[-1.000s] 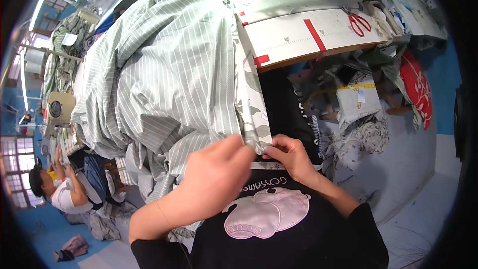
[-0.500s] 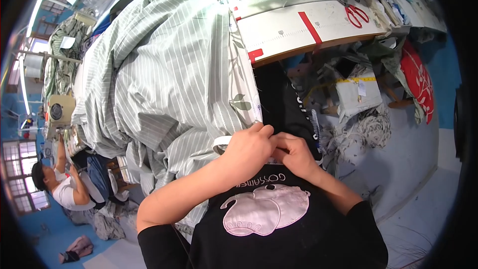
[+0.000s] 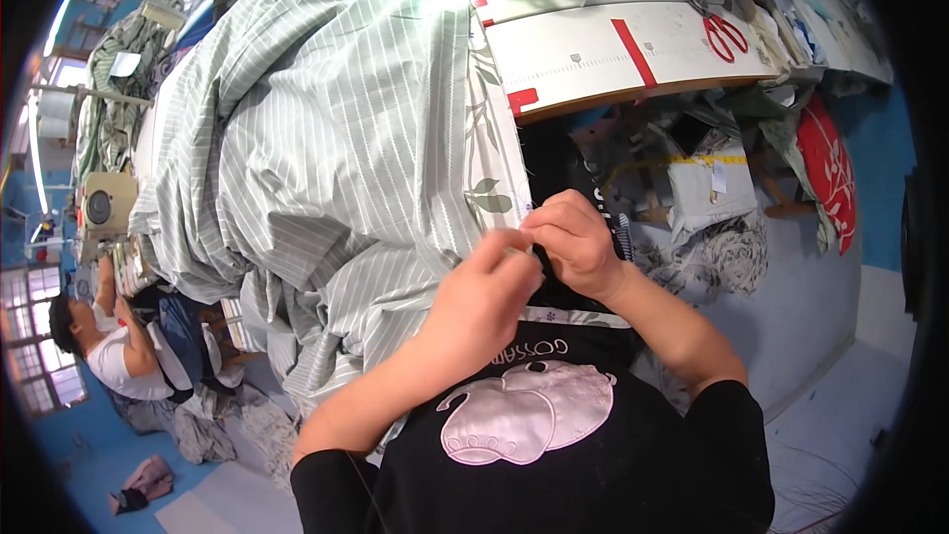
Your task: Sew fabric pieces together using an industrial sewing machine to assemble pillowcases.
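Hidden: the fingertips of both hands meet over the cloth's edge, so what is pinched there is hard to make out.
Left hand point(image 3: 481, 299): curled, fingers closed on the edge of the striped fabric point(image 3: 326, 138).
Right hand point(image 3: 576, 240): clenched on the same edge, touching the left.
Fabric: heaped from centre toward 11 o'clock.
Surface: white sewing table point(image 3: 593, 49) at 1 o'clock, red scissors point(image 3: 726, 35) on it.
Room: another person point(image 3: 104, 346) at 8 o'clock; blue floor.
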Tool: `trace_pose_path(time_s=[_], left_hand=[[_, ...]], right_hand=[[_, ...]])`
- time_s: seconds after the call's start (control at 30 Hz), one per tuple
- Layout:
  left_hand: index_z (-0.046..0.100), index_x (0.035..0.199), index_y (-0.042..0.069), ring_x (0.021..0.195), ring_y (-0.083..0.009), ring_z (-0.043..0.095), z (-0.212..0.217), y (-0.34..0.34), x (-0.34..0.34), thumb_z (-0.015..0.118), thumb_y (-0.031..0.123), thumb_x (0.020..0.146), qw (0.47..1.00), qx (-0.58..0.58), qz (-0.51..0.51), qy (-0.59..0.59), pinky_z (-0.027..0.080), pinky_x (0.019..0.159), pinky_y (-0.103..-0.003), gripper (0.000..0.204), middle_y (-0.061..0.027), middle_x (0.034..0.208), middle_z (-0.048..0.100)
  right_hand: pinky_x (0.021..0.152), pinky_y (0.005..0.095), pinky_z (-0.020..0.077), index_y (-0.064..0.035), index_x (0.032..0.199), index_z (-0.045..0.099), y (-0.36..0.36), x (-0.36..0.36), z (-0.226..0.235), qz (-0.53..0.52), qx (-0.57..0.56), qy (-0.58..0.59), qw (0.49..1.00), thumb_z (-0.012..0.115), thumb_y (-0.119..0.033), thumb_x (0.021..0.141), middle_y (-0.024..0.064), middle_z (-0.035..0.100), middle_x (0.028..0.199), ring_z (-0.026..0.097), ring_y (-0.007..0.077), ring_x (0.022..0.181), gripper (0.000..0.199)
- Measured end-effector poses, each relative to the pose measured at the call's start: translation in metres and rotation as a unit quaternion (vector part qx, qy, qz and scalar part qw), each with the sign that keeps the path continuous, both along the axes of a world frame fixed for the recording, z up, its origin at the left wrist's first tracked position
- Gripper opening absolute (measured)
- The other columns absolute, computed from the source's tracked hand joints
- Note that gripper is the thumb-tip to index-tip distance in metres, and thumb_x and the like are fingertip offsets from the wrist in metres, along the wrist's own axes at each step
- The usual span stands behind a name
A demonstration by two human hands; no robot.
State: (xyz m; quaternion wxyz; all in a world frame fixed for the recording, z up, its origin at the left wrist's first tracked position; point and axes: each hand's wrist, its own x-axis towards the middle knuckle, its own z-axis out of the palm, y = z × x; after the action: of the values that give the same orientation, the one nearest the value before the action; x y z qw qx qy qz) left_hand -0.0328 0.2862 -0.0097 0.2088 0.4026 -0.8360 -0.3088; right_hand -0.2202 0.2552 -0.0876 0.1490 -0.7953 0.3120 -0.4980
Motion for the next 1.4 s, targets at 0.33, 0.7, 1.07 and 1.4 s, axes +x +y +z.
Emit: trace_pose_path(time_s=[0.33, 0.7, 1.07, 1.4], left_hand=[[0.048, 0.114, 0.004, 0.083, -0.042, 0.061, -0.066, -0.015, 0.046, 0.067, 0.002, 0.084, 0.938, -0.05, 0.334, -0.079, 0.051, 0.063, -0.048, 0.036, -0.0169, 0.107, 0.054], [0.062, 0.095, 0.006, 0.076, -0.032, 0.061, -0.039, -0.023, 0.087, 0.069, -0.001, 0.08, 0.906, -0.187, 0.358, -0.124, 0.049, 0.064, -0.039, 0.017, -0.0111, 0.093, 0.058], [0.061, 0.081, 0.007, 0.068, -0.024, 0.054, 0.033, -0.017, 0.005, 0.067, -0.001, 0.067, 0.981, -0.16, 0.05, -0.095, 0.044, 0.062, -0.037, 0.017, -0.0042, 0.069, 0.053], [0.061, 0.081, 0.007, 0.071, -0.0265, 0.057, 0.012, -0.033, 0.0, 0.068, 0.004, 0.072, 0.991, -0.071, -0.029, -0.108, 0.048, 0.063, -0.038, 0.011, -0.0043, 0.073, 0.058]], right_hand=[[0.065, 0.0345, 0.0487, -0.0001, 0.083, 0.067, 0.004, 0.011, 0.005, -0.016, 0.062, -0.014, 0.998, 0.071, 0.013, 0.065, 0.0081, 0.064, 0.087, 0.059, 0.0266, 0.076, 0.022], [0.064, 0.0345, 0.0483, -0.0001, 0.082, 0.067, 0.003, 0.01, 0.01, -0.01, 0.064, -0.006, 0.998, 0.07, 0.013, 0.065, 0.0081, 0.063, 0.086, 0.058, 0.0264, 0.075, 0.022], [0.066, 0.0353, 0.05, 0.0017, 0.08, 0.066, 0.006, 0.009, 0.015, -0.032, -0.005, 0.009, 0.999, 0.07, 0.007, 0.065, 0.008, 0.066, 0.094, 0.059, 0.0271, 0.08, 0.017], [0.07, 0.0364, 0.0506, 0.0011, 0.077, 0.065, -0.001, 0.0, 0.012, -0.002, -0.039, 0.041, 0.998, 0.067, 0.001, 0.063, 0.007, 0.067, 0.092, 0.06, 0.0278, 0.085, 0.014]])
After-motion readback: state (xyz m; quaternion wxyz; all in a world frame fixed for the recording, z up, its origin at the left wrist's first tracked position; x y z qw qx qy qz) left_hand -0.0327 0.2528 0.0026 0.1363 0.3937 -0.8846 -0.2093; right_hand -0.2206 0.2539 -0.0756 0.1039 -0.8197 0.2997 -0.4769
